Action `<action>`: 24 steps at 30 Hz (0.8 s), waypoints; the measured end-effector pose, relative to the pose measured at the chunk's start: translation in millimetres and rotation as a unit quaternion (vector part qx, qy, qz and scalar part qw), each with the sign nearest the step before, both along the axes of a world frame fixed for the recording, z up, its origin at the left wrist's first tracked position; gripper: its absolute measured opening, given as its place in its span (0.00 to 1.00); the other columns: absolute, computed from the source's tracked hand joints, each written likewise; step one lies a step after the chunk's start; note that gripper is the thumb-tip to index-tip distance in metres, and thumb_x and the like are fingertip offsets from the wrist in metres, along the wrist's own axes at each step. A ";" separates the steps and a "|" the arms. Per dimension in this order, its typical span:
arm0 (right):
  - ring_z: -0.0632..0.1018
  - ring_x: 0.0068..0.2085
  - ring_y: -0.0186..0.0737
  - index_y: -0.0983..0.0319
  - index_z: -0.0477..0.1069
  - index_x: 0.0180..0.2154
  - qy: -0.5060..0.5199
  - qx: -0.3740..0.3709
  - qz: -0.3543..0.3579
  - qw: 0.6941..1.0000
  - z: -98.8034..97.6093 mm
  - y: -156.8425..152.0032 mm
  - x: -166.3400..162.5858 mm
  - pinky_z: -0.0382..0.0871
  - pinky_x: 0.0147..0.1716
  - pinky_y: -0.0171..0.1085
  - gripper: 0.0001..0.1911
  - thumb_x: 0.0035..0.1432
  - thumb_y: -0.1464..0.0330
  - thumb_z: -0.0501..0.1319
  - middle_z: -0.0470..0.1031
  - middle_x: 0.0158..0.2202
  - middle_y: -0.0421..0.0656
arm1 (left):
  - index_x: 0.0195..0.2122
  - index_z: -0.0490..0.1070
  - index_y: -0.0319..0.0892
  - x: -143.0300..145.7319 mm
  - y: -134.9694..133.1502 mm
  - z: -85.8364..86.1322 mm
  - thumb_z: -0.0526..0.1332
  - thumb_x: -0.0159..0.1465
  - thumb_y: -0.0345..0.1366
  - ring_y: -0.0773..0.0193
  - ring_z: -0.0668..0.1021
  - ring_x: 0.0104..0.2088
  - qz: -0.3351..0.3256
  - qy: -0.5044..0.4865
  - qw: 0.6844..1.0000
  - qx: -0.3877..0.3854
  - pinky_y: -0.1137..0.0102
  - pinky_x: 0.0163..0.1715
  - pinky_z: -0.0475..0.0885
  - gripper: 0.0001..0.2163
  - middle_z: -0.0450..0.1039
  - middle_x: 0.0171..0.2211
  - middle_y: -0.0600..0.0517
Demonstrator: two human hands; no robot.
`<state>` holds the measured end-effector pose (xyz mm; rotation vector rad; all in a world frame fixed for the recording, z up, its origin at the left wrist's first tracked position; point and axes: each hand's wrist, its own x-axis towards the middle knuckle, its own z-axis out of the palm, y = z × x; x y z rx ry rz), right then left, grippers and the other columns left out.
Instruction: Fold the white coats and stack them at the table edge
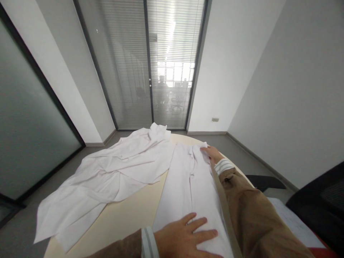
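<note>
Pale walls (242, 71) and a dark-framed glass partition with fine horizontal blinds (129, 71) close off the far side of the room I see through the head camera. Below them stands a cream-coloured table with a rounded edge (120, 215), and a black chair (322, 197) is at the right.

On the table's right half, directly in front of the wearer, lies a smooth white cloth garment with a buttoned seam down its middle (177, 186). It runs lengthwise away from the body, which I judge keeps its whole length within reach of both arms.

I see the two hands well apart. The left hand (185, 236) rests palm down on the near part, its fingers spread, probably to keep the fabric flat and stop it sliding. The right hand (213, 154) has its fingers at the far right corner, as if to steady or straighten that edge; its thumb is hidden, so I cannot tell whether it pinches the cloth.

To the left, a loosely rumpled white cloth (107, 175) spreads past the table's edge, perhaps laid there to leave working room for the garment.
</note>
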<state>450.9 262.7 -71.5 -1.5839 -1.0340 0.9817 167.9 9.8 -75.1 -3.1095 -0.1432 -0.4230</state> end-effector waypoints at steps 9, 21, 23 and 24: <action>0.77 0.32 0.39 0.58 0.70 0.36 0.067 0.099 0.115 0.986 20.2 -27.6 -4.6 0.71 0.31 0.34 0.15 0.45 0.65 0.68 0.77 0.30 0.37 | 0.65 0.58 0.45 -4.2 23.7 22.8 0.50 0.71 0.43 0.53 0.67 0.62 0.207 -0.270 0.829 -0.444 0.58 0.60 0.64 0.22 0.60 0.65 0.43; 0.78 0.51 0.46 0.58 0.62 0.31 0.104 0.202 0.259 0.939 52.0 -111.5 -13.1 0.65 0.52 0.42 0.17 0.49 0.63 0.71 0.79 0.47 0.43 | 0.62 0.52 0.39 -41.3 116.3 42.9 0.51 0.71 0.49 0.57 0.81 0.44 0.258 -0.470 0.338 -0.773 0.65 0.44 0.75 0.25 0.68 0.57 0.33; 0.77 0.52 0.46 0.58 0.62 0.31 0.092 0.209 0.266 0.936 55.8 -125.8 -15.4 0.64 0.54 0.44 0.17 0.50 0.63 0.71 0.79 0.49 0.45 | 0.61 0.53 0.39 -38.2 120.4 51.2 0.52 0.70 0.50 0.57 0.81 0.45 0.255 -0.458 0.342 -0.780 0.64 0.46 0.75 0.25 0.71 0.55 0.34; 0.78 0.52 0.46 0.58 0.62 0.30 0.086 0.210 0.269 0.936 57.5 -132.6 -16.9 0.64 0.54 0.45 0.18 0.50 0.63 0.71 0.79 0.49 0.46 | 0.61 0.55 0.39 -36.1 121.6 55.1 0.52 0.70 0.51 0.57 0.81 0.44 0.251 -0.449 0.350 -0.783 0.64 0.46 0.75 0.25 0.72 0.54 0.35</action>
